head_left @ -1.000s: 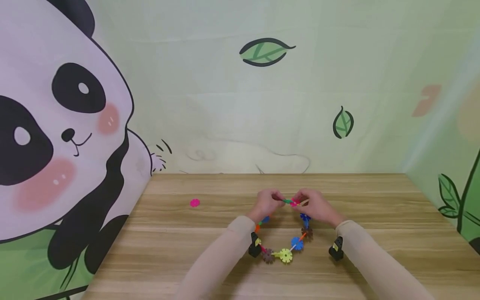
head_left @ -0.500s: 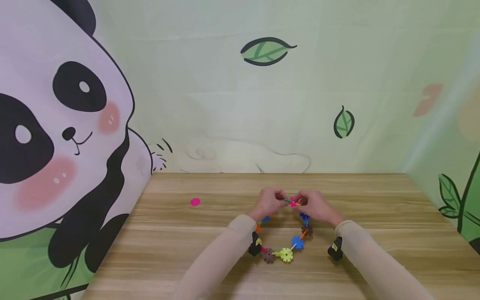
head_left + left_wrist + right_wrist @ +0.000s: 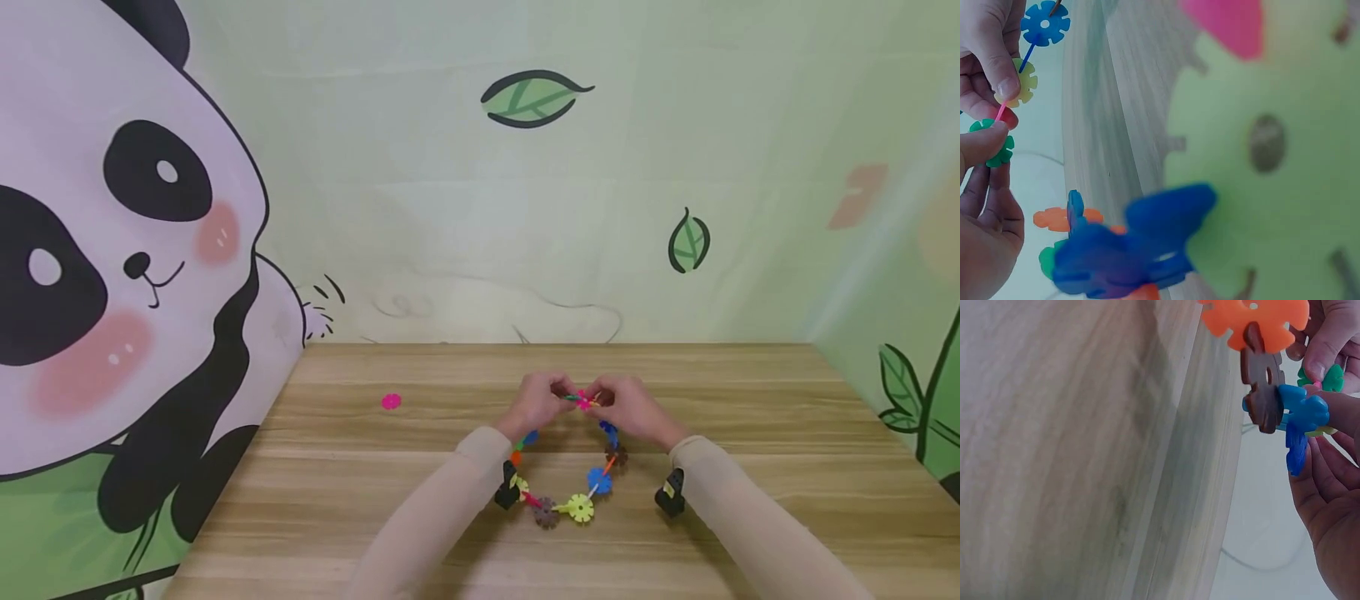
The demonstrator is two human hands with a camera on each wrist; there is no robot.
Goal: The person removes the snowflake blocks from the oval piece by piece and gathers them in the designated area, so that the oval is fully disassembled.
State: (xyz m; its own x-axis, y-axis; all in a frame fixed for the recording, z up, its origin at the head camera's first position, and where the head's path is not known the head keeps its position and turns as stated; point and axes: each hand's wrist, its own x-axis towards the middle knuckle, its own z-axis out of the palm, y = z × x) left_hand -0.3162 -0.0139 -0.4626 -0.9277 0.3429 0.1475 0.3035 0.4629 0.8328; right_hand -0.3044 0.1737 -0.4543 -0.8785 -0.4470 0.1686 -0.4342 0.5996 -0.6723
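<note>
The far ends of a snowflake-disc chain (image 3: 577, 492) are pinched by the left hand (image 3: 536, 404) and right hand (image 3: 633, 408); a pink disc (image 3: 391, 402) lies left on the table (image 3: 750, 500).

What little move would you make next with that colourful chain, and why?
Probably press the two ends together. The left hand pinches a green disc and the right hand pinches the yellow disc opposite, a thin pink piece between them. The rest of the chain already curves round on the table, so one push would likely close the loop.
</note>
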